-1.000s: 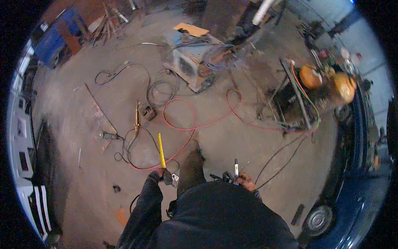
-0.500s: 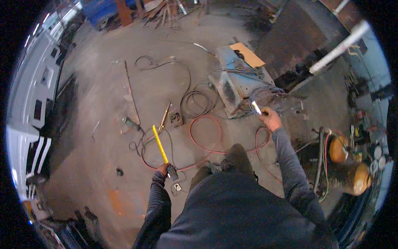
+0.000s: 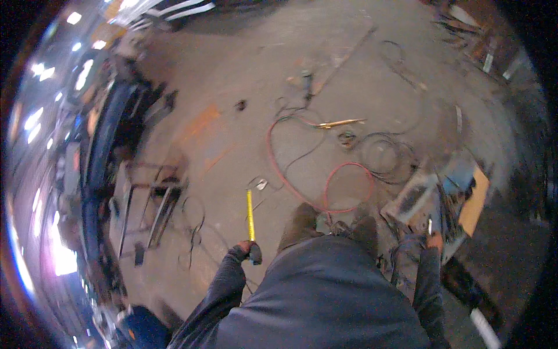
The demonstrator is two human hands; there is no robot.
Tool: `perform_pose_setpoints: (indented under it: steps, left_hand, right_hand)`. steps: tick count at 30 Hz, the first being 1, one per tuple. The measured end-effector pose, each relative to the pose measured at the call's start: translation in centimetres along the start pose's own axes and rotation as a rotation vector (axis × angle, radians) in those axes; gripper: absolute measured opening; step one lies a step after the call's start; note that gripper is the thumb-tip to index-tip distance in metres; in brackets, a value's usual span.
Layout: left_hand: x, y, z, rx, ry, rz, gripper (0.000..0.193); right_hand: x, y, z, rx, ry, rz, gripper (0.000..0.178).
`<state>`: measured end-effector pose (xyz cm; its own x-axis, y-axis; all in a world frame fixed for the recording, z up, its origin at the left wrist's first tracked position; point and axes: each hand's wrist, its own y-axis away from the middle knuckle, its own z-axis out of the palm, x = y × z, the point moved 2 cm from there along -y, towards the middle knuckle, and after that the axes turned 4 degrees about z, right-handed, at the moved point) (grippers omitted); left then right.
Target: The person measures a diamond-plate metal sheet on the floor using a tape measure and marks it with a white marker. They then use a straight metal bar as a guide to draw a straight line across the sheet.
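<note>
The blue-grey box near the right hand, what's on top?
On the box, beside the right hand in this view, lie a tan flat sheet and dark cables. They hide part of its top, so I can't see underneath.

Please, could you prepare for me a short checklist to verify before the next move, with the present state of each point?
1. Tape measure in the left hand: ok, gripped, with the yellow blade pulled out.
2. Blade locked: cannot tell, the lock does not show.
3. Pale pen in the right hand: ok, held.
4. Pen cap off: cannot tell, too small and blurred.
5. Hoses well away from the legs: not ok, the red hose loops close in front of them.
6. Brass torch away from both hands: ok, it lies on the floor.
</note>
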<state>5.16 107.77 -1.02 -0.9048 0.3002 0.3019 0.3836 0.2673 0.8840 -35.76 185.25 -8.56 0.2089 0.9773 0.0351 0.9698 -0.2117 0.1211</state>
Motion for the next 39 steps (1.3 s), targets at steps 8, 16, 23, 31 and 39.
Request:
perform_pose_setpoints:
  steps: [8,16,23,31,39]
  left_hand:
    - [-10.2,11.1,10.2,0.085,0.184,-0.013,0.032]
    - [-0.2,12.9,11.3,0.246,0.356,-0.064,0.029]
    - [-8.3,6.5,17.6,0.18,0.748,-0.025,0.033]
    - [-13.3,9.5,11.7,0.096,0.684,-0.255,0.032]
    - [-26.7,13.7,14.4,0.575,0.951,-0.182,0.034]
  right_hand:
    - [-3.5,-4.5,1.7,-0.382,-0.056,0.084,0.05]
    - [-1.2,-7.0,-2.9,-0.232,-0.019,0.127,0.044]
    - [-12.5,0.4,-7.5,-0.579,-0.738,-0.14,0.036]
    - [-25.0,14.0,-7.9,-1.002,-0.184,-0.611,0.038]
    - [-34.1,13.3,0.3,-1.002,0.182,-0.877,0.046]
